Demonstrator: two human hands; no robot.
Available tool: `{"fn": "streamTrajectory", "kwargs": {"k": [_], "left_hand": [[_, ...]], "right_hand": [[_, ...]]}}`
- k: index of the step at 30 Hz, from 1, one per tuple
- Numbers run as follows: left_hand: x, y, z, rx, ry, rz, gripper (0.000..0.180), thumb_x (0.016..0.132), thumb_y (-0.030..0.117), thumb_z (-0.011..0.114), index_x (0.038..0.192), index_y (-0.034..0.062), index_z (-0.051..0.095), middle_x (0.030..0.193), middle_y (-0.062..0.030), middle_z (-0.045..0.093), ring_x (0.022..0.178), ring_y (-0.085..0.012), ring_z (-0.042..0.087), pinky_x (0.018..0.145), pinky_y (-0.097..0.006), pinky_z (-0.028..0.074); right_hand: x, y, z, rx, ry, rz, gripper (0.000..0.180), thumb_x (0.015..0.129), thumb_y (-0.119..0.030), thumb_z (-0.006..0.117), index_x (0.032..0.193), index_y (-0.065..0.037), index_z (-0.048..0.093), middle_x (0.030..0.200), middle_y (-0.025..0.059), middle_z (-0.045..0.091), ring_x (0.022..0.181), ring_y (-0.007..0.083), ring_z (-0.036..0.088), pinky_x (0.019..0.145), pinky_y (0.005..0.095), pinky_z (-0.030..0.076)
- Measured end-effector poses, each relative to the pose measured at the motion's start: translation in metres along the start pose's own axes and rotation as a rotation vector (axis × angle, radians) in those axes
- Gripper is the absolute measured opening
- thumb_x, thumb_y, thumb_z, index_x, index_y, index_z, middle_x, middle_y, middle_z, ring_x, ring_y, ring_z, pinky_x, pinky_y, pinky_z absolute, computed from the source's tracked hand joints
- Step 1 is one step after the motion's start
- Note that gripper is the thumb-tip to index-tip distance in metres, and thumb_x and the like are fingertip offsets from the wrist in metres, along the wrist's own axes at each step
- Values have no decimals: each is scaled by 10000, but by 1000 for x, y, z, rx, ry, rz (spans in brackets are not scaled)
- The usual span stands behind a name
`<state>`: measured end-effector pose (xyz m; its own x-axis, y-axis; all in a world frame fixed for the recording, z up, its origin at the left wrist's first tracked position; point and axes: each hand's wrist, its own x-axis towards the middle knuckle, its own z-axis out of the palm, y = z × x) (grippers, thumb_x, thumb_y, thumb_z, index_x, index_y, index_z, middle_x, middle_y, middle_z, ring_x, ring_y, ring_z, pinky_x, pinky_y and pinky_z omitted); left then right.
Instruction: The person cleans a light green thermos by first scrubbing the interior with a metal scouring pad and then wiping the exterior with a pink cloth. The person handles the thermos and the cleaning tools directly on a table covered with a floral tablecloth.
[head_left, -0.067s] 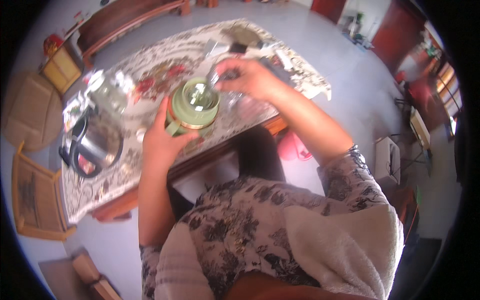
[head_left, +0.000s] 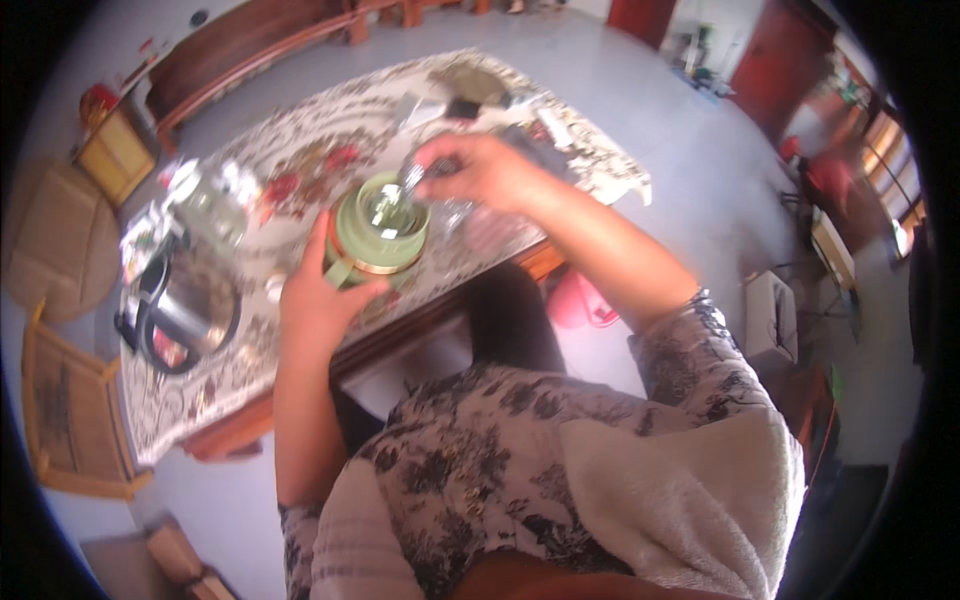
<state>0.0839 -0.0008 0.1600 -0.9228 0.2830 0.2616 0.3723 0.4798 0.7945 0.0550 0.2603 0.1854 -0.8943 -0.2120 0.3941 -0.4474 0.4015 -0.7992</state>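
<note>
A pale green jug (head_left: 375,245) with a gold band and a side handle stands on the table near its front edge. Its round mouth is open and gleams inside. My left hand (head_left: 325,285) is wrapped round the jug's near left side, by the handle. Just above the right rim, my right hand (head_left: 475,172) pinches a small shiny, ridged piece (head_left: 413,178) that looks clear or silvery. Blur and my fingers hide what kind of thing it is. Crumpled clear plastic (head_left: 452,213) lies right of the jug.
On the left of the patterned tablecloth (head_left: 215,375) stand a steel kettle (head_left: 195,300) with a black handle and a clear glass vessel (head_left: 212,208). Small items, including a black one (head_left: 462,108), lie at the back. A pink container (head_left: 580,300) is below the table's front edge.
The whole view has shifted slightly. My right hand has brought the shiny piece a little closer to the jug's mouth. My left hand keeps its hold on the jug.
</note>
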Motion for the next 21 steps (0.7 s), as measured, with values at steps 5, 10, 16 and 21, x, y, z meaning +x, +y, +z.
{"fn": "streamTrajectory", "kwargs": {"k": [5,10,16,21], "left_hand": [[11,18,8,86,-132,66,1002,561,129,861,1425,98,355,1214,-138,614,1123,-227,589,944,-331,455],[31,35,-1,190,-279,51,1029,518,172,876,1417,148,376,1180,-149,623,1094,-293,599,919,-355,463],[45,29,0,312,-299,191,1023,527,236,879,1419,201,381,1133,-151,640,1040,-320,615,886,-373,473],[28,33,11,274,-196,-4,1012,553,188,865,1433,209,366,1127,-130,654,1016,-269,635,885,-351,478]], "right_hand": [[1,-20,-14,-574,-69,-363,258,714,-127,689,946,-30,632,883,144,641,808,326,631,704,377,509],[9,-44,-31,-913,-309,-689,256,699,-83,663,942,-55,589,888,105,598,741,315,619,644,401,507],[22,-43,-38,-875,-388,-711,219,669,-136,661,847,-46,570,791,130,579,668,354,581,579,438,485],[14,-16,-35,-471,-271,463,250,732,-273,713,882,-81,657,776,53,643,667,179,581,592,343,482]]}}
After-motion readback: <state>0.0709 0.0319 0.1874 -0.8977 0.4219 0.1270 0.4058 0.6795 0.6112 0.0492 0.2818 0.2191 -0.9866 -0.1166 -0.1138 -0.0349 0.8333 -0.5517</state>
